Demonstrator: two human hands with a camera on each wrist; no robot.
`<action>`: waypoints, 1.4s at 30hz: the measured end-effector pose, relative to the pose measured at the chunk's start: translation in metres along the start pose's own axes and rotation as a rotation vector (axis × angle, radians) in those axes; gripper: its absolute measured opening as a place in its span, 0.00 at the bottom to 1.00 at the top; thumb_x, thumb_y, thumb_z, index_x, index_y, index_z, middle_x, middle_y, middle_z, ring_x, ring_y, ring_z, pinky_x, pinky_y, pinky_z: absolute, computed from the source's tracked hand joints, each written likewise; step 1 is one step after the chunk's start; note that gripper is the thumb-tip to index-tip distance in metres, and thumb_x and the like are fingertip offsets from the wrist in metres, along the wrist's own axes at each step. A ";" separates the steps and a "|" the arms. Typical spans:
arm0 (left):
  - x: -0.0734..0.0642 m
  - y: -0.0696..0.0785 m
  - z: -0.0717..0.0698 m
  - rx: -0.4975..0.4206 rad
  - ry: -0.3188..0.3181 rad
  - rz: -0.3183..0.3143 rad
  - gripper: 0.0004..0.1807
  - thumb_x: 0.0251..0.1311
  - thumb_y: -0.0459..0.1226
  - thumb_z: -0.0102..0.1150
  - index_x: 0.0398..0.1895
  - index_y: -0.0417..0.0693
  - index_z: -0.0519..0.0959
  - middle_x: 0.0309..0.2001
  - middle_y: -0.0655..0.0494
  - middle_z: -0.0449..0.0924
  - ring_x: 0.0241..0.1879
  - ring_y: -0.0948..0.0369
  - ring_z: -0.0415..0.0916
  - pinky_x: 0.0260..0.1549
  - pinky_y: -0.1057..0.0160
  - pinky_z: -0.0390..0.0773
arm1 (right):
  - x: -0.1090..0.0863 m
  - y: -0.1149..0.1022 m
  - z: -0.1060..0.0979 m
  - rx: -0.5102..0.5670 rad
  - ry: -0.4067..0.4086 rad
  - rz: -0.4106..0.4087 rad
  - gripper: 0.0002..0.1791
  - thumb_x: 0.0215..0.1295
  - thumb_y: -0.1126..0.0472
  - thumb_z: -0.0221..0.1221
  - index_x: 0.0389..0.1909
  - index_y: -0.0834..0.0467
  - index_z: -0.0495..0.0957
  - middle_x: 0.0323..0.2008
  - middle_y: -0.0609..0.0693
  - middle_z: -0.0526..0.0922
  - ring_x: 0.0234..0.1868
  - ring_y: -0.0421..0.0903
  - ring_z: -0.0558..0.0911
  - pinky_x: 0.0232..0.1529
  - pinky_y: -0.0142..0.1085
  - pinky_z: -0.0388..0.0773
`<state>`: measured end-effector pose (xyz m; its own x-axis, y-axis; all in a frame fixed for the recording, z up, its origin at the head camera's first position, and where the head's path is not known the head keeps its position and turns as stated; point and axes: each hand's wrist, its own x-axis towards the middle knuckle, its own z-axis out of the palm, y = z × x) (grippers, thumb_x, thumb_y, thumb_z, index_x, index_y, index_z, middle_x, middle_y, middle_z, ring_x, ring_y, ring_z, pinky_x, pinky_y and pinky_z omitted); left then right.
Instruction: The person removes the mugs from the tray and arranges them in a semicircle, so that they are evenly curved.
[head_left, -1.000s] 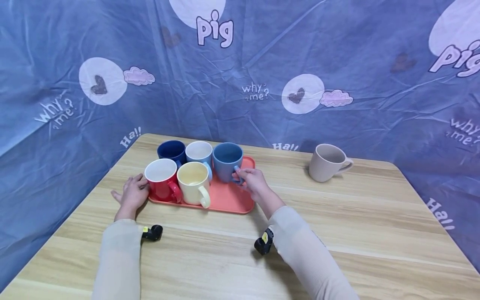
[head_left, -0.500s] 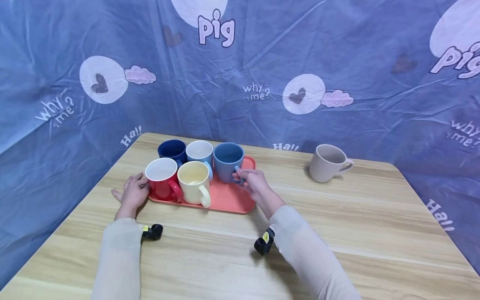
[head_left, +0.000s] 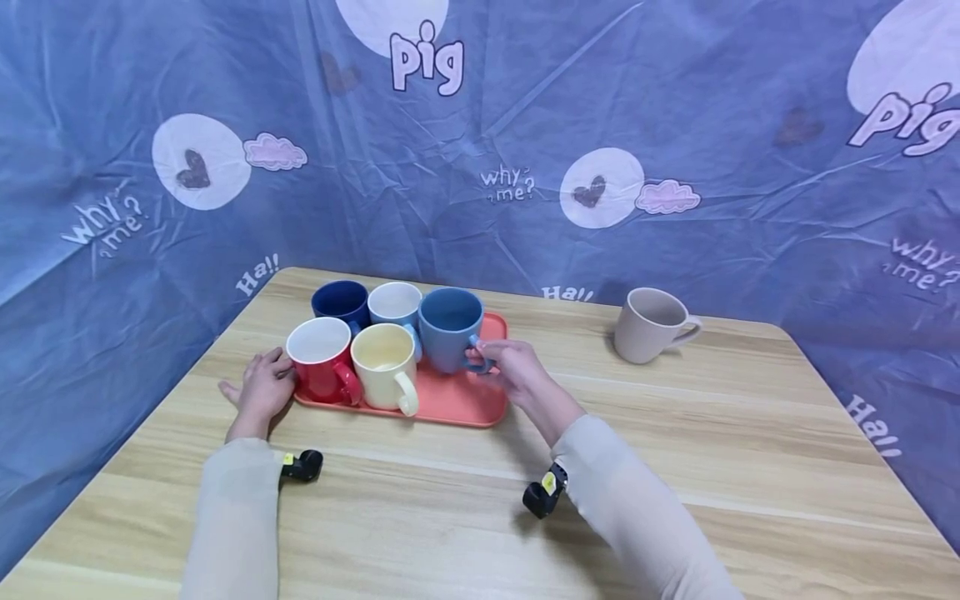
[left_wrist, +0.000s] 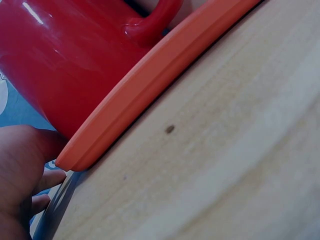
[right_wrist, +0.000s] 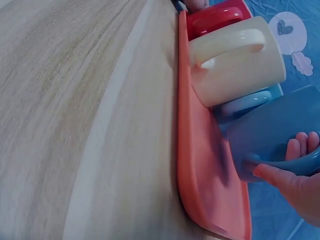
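Since half a second ago, our right hand has drawn slightly nearer, its wrist swinging to the right, and the medium-blue mug has come a touch nearer with it. We pinch that mug by its handle, the thumb pressed on one side and the fingers curled round the other. Its body lies just left and to the far side of our grip, mouth up, over the far part of the coral tray; whether its base touches the tray, we cannot tell.

Outward from there, the light-blue mug with a white inside stands just to its left, and the cream mug stands to the near left, its handle pointing near. Farther left are the red mug on the near side and the navy mug on the far side. Our left hand rests by the tray's left end, its fingers loosely spread and touching the corner beside the red mug.

Well apart on the right, we see a grey mug upright on the wooden table, handle to the right. Blue printed cloth hangs behind.
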<state>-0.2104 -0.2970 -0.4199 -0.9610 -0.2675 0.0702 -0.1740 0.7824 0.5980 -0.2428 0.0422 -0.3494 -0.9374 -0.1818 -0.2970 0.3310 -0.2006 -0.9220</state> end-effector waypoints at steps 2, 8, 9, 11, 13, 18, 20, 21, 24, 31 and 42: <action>0.001 -0.001 0.000 0.004 -0.003 -0.005 0.21 0.58 0.39 0.39 0.50 0.37 0.70 0.61 0.40 0.54 0.61 0.42 0.40 0.44 0.34 0.18 | -0.003 -0.003 -0.003 -0.033 -0.001 -0.015 0.13 0.58 0.70 0.50 0.43 0.72 0.72 0.26 0.54 0.79 0.36 0.49 0.78 0.45 0.49 0.69; 0.001 -0.002 0.000 0.011 -0.006 -0.005 0.20 0.58 0.39 0.40 0.51 0.38 0.70 0.61 0.39 0.54 0.61 0.42 0.40 0.44 0.34 0.18 | -0.011 -0.010 -0.016 -0.073 -0.023 -0.060 0.12 0.58 0.69 0.50 0.42 0.72 0.71 0.26 0.52 0.80 0.35 0.47 0.78 0.41 0.43 0.71; 0.001 -0.001 0.001 0.012 -0.006 -0.002 0.20 0.58 0.39 0.40 0.51 0.38 0.70 0.60 0.39 0.54 0.61 0.42 0.40 0.44 0.34 0.18 | -0.013 -0.011 -0.019 -0.059 -0.033 -0.067 0.12 0.58 0.70 0.49 0.41 0.72 0.71 0.26 0.52 0.79 0.35 0.47 0.78 0.43 0.45 0.70; 0.001 -0.001 0.001 0.011 -0.006 0.000 0.21 0.58 0.40 0.40 0.51 0.38 0.70 0.60 0.39 0.54 0.61 0.42 0.40 0.44 0.34 0.18 | -0.016 -0.014 -0.026 -0.036 -0.052 -0.083 0.10 0.58 0.71 0.48 0.39 0.72 0.71 0.25 0.52 0.79 0.35 0.47 0.78 0.47 0.49 0.67; 0.001 0.000 0.001 0.010 -0.006 0.002 0.21 0.58 0.40 0.40 0.50 0.38 0.70 0.61 0.39 0.54 0.61 0.42 0.40 0.44 0.34 0.18 | -0.020 -0.016 -0.033 -0.010 -0.060 -0.091 0.08 0.58 0.72 0.48 0.36 0.70 0.73 0.25 0.52 0.79 0.34 0.46 0.79 0.50 0.52 0.63; 0.000 0.000 0.001 0.005 -0.012 -0.004 0.21 0.58 0.40 0.39 0.50 0.37 0.70 0.61 0.39 0.54 0.61 0.42 0.40 0.44 0.35 0.18 | -0.028 -0.021 -0.049 -0.011 -0.071 -0.097 0.08 0.58 0.72 0.48 0.27 0.62 0.76 0.24 0.50 0.80 0.32 0.43 0.79 0.47 0.49 0.67; -0.001 0.000 0.001 0.007 -0.014 -0.009 0.21 0.58 0.40 0.38 0.50 0.37 0.70 0.61 0.39 0.54 0.61 0.42 0.40 0.44 0.35 0.18 | -0.031 -0.024 -0.055 -0.020 -0.081 -0.104 0.10 0.58 0.72 0.48 0.25 0.59 0.76 0.24 0.50 0.80 0.31 0.42 0.79 0.45 0.47 0.69; -0.001 0.000 0.001 0.005 -0.014 -0.012 0.21 0.58 0.40 0.38 0.50 0.36 0.70 0.61 0.39 0.53 0.61 0.42 0.40 0.44 0.35 0.18 | -0.032 -0.025 -0.058 -0.023 -0.089 -0.108 0.11 0.59 0.72 0.47 0.25 0.59 0.77 0.24 0.50 0.80 0.31 0.42 0.79 0.44 0.46 0.69; -0.002 0.000 0.001 0.003 -0.012 -0.015 0.21 0.58 0.40 0.38 0.50 0.37 0.70 0.61 0.39 0.54 0.61 0.42 0.40 0.45 0.35 0.18 | -0.036 -0.028 -0.068 -0.026 -0.099 -0.118 0.14 0.59 0.72 0.46 0.23 0.57 0.77 0.23 0.49 0.80 0.31 0.41 0.79 0.45 0.47 0.68; -0.003 -0.003 0.002 -0.005 0.012 0.016 0.20 0.57 0.38 0.39 0.49 0.37 0.71 0.59 0.37 0.54 0.60 0.40 0.41 0.43 0.34 0.19 | -0.049 -0.032 -0.089 -0.015 -0.133 -0.124 0.16 0.60 0.72 0.44 0.23 0.57 0.78 0.25 0.49 0.80 0.32 0.41 0.78 0.40 0.40 0.72; -0.001 -0.004 0.002 -0.004 0.014 0.027 0.20 0.57 0.38 0.39 0.49 0.37 0.71 0.60 0.37 0.54 0.60 0.41 0.41 0.43 0.33 0.18 | -0.070 -0.033 -0.131 0.035 -0.169 -0.148 0.15 0.62 0.71 0.44 0.25 0.60 0.79 0.26 0.51 0.81 0.33 0.42 0.79 0.40 0.38 0.74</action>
<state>-0.2091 -0.2991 -0.4237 -0.9622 -0.2544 0.0972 -0.1474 0.7868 0.5993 -0.2022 0.1874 -0.3304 -0.9457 -0.3056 -0.1105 0.1974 -0.2701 -0.9424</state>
